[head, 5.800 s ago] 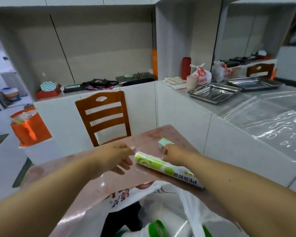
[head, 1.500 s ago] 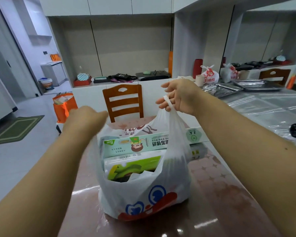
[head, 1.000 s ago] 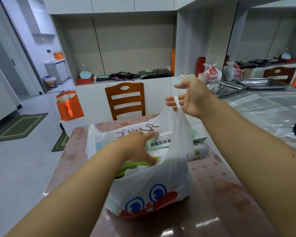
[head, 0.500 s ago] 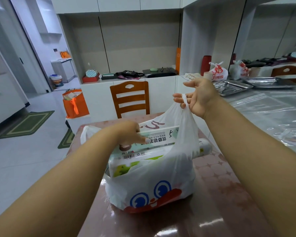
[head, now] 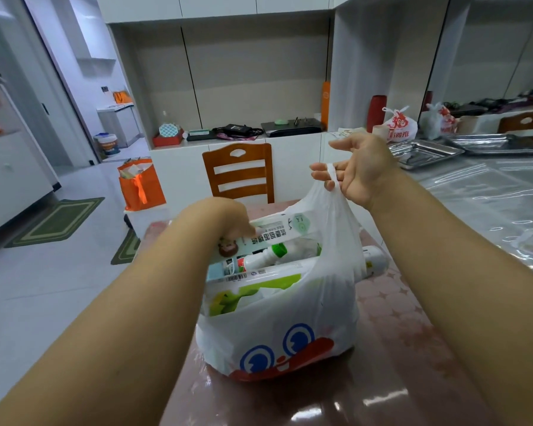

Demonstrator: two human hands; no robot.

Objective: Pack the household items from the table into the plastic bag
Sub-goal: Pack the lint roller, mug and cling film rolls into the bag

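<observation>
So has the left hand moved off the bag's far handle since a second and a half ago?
Yes. The left hand has come down toward the table and now grips the long box in the bag.

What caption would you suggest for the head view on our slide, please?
Right hand lifts a handle of the plastic bag while the left hand grips a long box inside.

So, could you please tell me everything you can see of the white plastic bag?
The white plastic bag, thin, printed with blue cartoon eyes and a red mouth, stands open on the glossy reddish table, stuffed with boxes and a bottle. The right hand holds one handle up; the left hand grips the long box inside.
</observation>
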